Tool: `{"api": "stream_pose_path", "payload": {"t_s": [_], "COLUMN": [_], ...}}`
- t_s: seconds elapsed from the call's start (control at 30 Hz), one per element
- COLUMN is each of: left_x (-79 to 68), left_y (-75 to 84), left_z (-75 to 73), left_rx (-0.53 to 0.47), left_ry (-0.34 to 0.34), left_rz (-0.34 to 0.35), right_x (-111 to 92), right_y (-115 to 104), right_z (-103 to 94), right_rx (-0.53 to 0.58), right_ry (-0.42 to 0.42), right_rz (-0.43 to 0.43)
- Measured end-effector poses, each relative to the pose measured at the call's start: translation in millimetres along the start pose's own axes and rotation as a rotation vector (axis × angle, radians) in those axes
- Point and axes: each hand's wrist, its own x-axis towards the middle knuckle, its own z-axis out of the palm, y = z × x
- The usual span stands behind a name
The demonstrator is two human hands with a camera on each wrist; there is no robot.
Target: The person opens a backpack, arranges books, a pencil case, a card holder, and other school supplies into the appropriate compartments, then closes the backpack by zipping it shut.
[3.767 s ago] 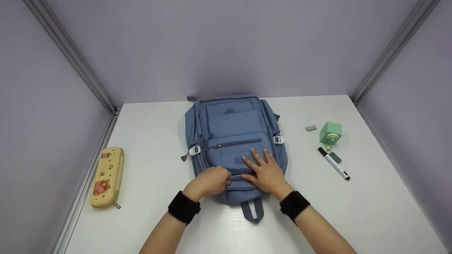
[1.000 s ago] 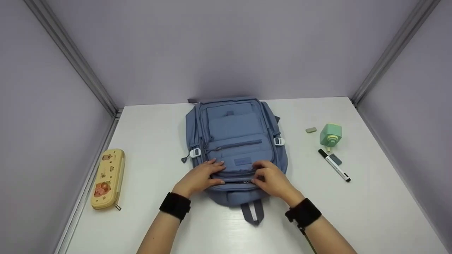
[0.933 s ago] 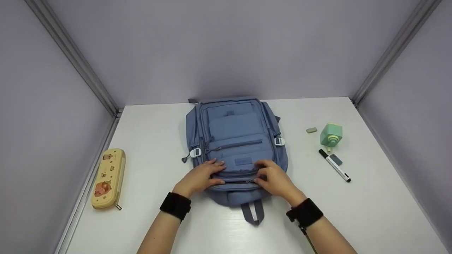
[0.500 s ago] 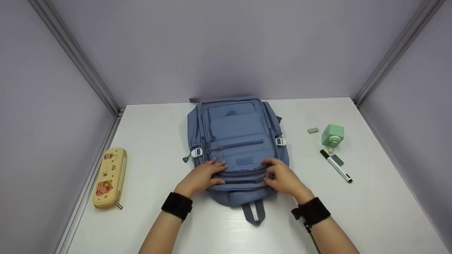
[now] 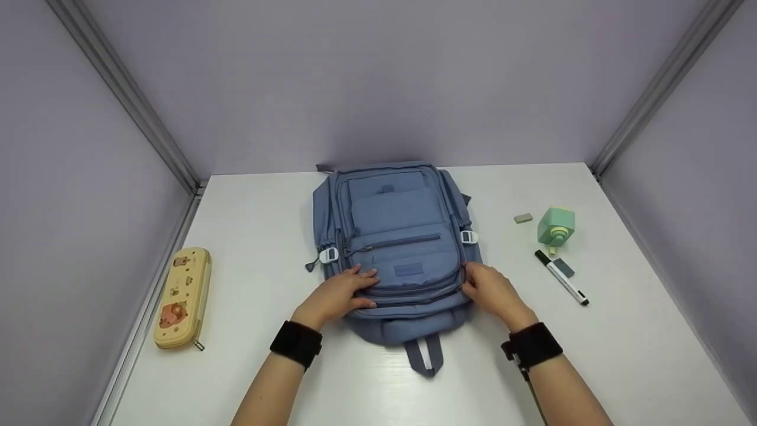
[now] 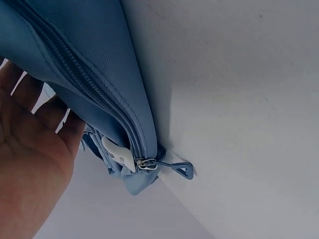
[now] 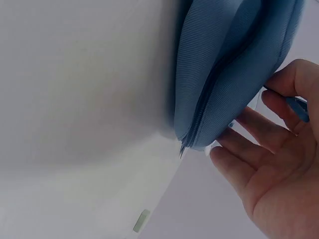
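Observation:
A blue backpack (image 5: pixel 396 207) lies front side up on the white table, its top loop towards me. My left hand (image 5: pixel 337 296) rests with spread fingers on the left of its near end, beside the front pocket zip. At the right end of that zip is my right hand (image 5: pixel 492 291). In the right wrist view, its thumb and index finger pinch a blue zipper pull (image 7: pixel 298 107), while the other fingers stay loosely extended. Along the bag's side, the left wrist view shows another zip with a triangular pull (image 6: pixel 182 169) hanging over the table.
A yellow pencil case (image 5: pixel 183 299) lies at the left. On the right are a green box-shaped item (image 5: pixel 556 226), a small grey-green eraser-like block (image 5: pixel 523 218), a white marker (image 5: pixel 562 278) and a dark flat block (image 5: pixel 564 267). Walls enclose the table's back and sides.
My right hand has slid right along the front pocket zip to the bag's right edge, drawing the pull with it. The zip's gap has narrowed. My left hand has stayed in place this past second.

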Motion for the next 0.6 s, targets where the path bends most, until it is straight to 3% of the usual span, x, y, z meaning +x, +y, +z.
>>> {"api": "stream_pose_path", "payload": {"t_s": [0.23,0.6], "left_x": [0.5,13.2], "left_y": [5.4,38.1], "left_z": [-1.2,6.6], "left_rx": [0.037,0.279], "left_ry": [0.034,0.131], "left_rz": [0.022,0.016], "right_x": [3,0], "right_y": [-3,-23], "right_z": [1.5,9.5], "right_rx": [-0.024,0.007], "right_ry": [-0.032,-0.05], "right_rz": [-0.036,-0.145]}}
